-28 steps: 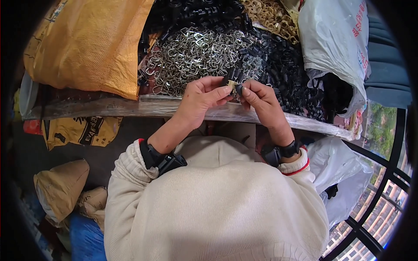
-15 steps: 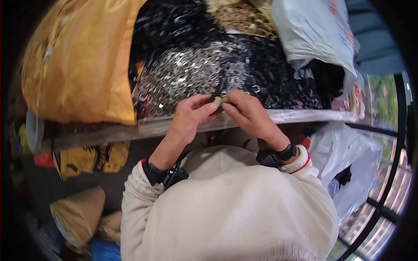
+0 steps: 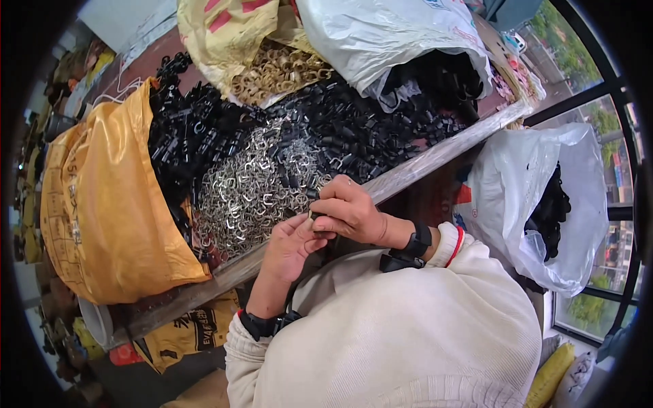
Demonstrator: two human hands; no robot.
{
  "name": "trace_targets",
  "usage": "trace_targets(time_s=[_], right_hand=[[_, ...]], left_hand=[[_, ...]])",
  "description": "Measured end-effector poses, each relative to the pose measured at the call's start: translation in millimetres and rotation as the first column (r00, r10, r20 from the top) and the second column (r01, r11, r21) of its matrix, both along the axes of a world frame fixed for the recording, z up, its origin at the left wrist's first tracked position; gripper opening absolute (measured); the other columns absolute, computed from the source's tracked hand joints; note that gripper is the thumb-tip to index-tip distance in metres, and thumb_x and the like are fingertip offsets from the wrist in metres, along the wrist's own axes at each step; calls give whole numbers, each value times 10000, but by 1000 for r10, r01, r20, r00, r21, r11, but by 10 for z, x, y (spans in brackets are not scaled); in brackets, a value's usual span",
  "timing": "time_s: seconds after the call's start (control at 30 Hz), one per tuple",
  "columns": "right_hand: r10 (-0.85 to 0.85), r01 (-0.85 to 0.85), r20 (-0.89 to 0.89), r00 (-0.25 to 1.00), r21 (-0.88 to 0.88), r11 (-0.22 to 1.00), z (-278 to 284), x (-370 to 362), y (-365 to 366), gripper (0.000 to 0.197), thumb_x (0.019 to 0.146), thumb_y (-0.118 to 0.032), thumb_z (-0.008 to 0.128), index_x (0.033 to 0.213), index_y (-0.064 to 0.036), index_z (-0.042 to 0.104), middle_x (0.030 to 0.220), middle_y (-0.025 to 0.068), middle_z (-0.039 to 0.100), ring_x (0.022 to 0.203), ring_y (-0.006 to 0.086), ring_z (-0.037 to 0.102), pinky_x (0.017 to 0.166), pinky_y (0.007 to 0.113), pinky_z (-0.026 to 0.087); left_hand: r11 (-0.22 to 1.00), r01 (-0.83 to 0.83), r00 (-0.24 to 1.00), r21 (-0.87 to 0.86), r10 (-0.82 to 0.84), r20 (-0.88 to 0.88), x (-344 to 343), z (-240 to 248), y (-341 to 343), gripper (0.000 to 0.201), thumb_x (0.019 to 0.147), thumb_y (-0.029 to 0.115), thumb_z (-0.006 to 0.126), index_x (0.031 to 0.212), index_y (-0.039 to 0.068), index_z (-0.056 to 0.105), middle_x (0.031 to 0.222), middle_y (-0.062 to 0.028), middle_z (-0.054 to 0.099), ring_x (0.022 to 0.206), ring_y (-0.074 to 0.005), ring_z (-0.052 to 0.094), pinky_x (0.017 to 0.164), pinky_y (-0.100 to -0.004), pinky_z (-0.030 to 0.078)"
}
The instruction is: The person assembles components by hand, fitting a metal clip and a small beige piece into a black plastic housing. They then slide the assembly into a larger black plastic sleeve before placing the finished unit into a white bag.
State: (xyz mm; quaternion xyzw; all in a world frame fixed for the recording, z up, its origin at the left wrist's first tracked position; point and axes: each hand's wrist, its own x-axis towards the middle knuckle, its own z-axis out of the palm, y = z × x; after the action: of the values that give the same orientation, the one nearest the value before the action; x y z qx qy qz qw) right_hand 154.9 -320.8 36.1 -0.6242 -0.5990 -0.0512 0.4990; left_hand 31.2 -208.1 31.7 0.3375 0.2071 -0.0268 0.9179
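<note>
My left hand (image 3: 289, 248) and my right hand (image 3: 354, 214) meet at the table's front edge, both with fingers closed. Between their fingertips is a small black part with a tan piece (image 3: 311, 215) on it; the fingers cover most of it, so its exact kind cannot be made out. Right behind the hands lies a heap of shiny U-shaped metal pieces (image 3: 248, 183). Small black plastic parts (image 3: 347, 132) are spread around and beyond that heap.
An orange sack (image 3: 115, 211) stands at the left. Farther back, tan ring-like clips (image 3: 279, 71) spill from a yellowish bag (image 3: 207, 34). A white sack (image 3: 394, 41) of black parts lies beside it. To the right hangs an open white plastic bag (image 3: 507, 197) with black parts inside.
The view has turned, so the table edge now slants up to the right and more of the back shows. My hands are still together, with my right fingers now folded over the left fingertips.
</note>
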Motion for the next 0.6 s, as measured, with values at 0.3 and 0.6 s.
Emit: trace_targets(time_s=[0.3, 0.6], right_hand=[[-927, 937, 134, 350, -44, 347, -129, 1471, -885, 271, 694, -186, 619, 883, -12, 531, 832, 147, 528, 757, 305, 515, 652, 330, 419], [-859, 909, 303, 414, -200, 367, -375, 2203, -1165, 369, 651, -215, 638, 929, -4, 520, 876, 159, 527, 807, 319, 509, 684, 355, 411]], left_hand=[[987, -106, 993, 122, 98, 64, 61, -102, 47, 240, 802, 162, 497, 928, -40, 522, 783, -114, 588, 630, -166, 586, 542, -214, 483], [972, -147, 989, 185, 146, 16, 138, -99, -4, 246, 801, 150, 496, 974, -25, 489, 803, -99, 578, 644, -140, 568, 556, -207, 465]])
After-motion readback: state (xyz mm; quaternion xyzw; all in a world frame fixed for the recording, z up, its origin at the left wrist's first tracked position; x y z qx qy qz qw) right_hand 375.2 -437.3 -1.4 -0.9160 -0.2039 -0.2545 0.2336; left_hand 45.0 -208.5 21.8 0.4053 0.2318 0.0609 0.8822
